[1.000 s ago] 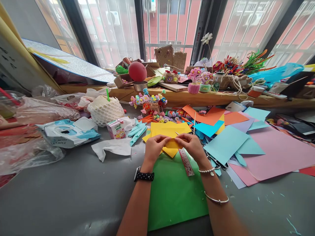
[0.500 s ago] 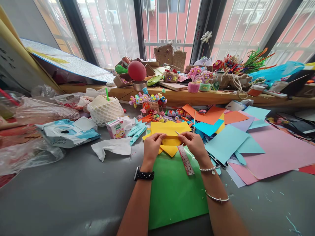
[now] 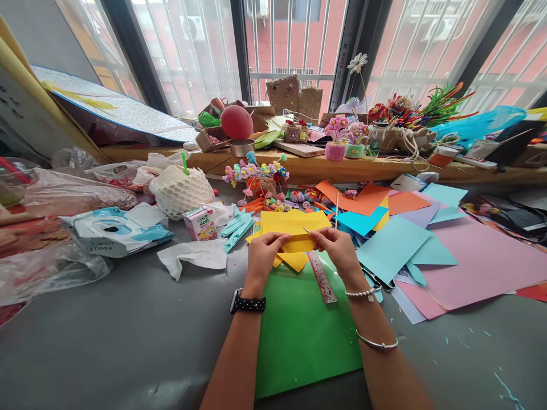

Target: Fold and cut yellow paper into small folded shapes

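Above a green sheet or mat (image 3: 305,336), my left hand (image 3: 264,253) pinches one end of a yellow paper strip (image 3: 299,244). The other end is held in the fingertips of my right hand (image 3: 339,247), so it stretches between both. A small pale pointed tip (image 3: 306,229) pokes out by my right fingers; what it belongs to I cannot make out. Just behind lie yellow paper sheets (image 3: 294,220), with more yellow pieces under the hands. A patterned ruler (image 3: 322,279) rests on the green surface near my right wrist.
Turquoise paper (image 3: 393,247) and pink paper (image 3: 482,262) spread to the right, partly covering scissors (image 3: 388,285). Leftward are a white tissue (image 3: 196,256), a small carton (image 3: 200,223) and a wet-wipe pack (image 3: 117,230). Craft flowers (image 3: 260,173) stand behind.
Both hands keep their hold on the yellow strip. Its middle looks slightly turned or tilted compared with before. The left wrist has shifted a little left in view.
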`<state>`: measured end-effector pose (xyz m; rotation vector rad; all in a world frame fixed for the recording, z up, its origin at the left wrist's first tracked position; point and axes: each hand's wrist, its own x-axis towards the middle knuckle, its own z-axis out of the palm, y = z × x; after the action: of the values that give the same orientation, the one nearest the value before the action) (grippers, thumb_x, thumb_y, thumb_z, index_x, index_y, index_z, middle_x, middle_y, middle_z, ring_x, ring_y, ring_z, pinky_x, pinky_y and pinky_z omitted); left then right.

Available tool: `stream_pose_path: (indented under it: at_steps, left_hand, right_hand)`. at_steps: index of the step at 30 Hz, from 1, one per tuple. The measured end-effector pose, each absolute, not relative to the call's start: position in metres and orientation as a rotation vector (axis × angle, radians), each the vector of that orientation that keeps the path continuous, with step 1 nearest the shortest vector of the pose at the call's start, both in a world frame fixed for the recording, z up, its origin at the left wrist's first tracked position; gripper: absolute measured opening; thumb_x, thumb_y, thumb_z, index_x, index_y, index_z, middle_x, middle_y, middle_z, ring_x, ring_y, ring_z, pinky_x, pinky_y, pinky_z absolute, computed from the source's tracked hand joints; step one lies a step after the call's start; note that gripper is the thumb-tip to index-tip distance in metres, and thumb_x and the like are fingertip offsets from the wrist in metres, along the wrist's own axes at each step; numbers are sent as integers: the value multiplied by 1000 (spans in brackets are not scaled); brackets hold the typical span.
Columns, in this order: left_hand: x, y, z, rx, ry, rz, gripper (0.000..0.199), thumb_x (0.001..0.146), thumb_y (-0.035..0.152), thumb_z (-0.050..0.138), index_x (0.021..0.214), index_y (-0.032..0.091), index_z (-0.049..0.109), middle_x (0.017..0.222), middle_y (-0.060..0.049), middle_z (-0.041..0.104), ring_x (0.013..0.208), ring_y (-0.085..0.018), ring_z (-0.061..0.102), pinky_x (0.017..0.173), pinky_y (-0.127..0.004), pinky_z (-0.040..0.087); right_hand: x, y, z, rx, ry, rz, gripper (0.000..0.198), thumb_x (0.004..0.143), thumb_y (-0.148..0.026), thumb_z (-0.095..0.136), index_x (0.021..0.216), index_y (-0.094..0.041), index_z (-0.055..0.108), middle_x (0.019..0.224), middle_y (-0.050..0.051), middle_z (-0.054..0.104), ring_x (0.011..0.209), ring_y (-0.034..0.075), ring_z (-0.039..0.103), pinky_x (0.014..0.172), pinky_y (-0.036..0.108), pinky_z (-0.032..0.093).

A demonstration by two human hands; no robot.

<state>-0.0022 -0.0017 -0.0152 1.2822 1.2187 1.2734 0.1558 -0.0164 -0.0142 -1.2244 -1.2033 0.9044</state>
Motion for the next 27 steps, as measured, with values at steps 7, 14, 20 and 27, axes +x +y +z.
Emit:
stream_pose_path:
  at_steps: [7, 14, 20, 27]
  left_hand:
    - [0, -5, -10, 1316, 1121, 1122, 25, 56, 36, 65, 65, 13, 64, 63, -1, 60, 55, -9, 52, 54, -20, 43]
    - [-1, -8, -8, 1449, 1035, 885, 23, 59, 34, 64, 67, 13, 65, 64, -2, 61, 57, -9, 52, 53, -18, 41]
    - [0, -8, -8, 1286, 1099, 1113, 26, 60, 36, 63, 71, 12, 64, 70, -4, 63, 63, -12, 55, 54, -19, 42]
    - [1, -9, -8, 1170, 1077, 1153, 26, 57, 36, 65, 71, 14, 63, 72, -2, 63, 66, -12, 57, 60, -21, 44]
  right_hand:
    - [158, -16, -15, -1209, -1130, 848, 25, 62, -39, 62, 64, -14, 60, 56, 0, 56, 50, 9, 47, 45, 21, 37]
    - [158, -16, -13, -1158, -1035, 873, 27, 58, -41, 64, 65, -15, 60, 63, 1, 59, 58, 11, 50, 51, 22, 39]
    - [156, -18, -10, -1144, -1126, 894, 34, 69, -47, 52, 70, -15, 60, 66, 3, 61, 53, 10, 53, 51, 22, 40]
    - [146, -22, -11, -1144, -1425, 953, 26, 64, -40, 60, 65, -14, 57, 61, 2, 58, 52, 12, 54, 52, 24, 43]
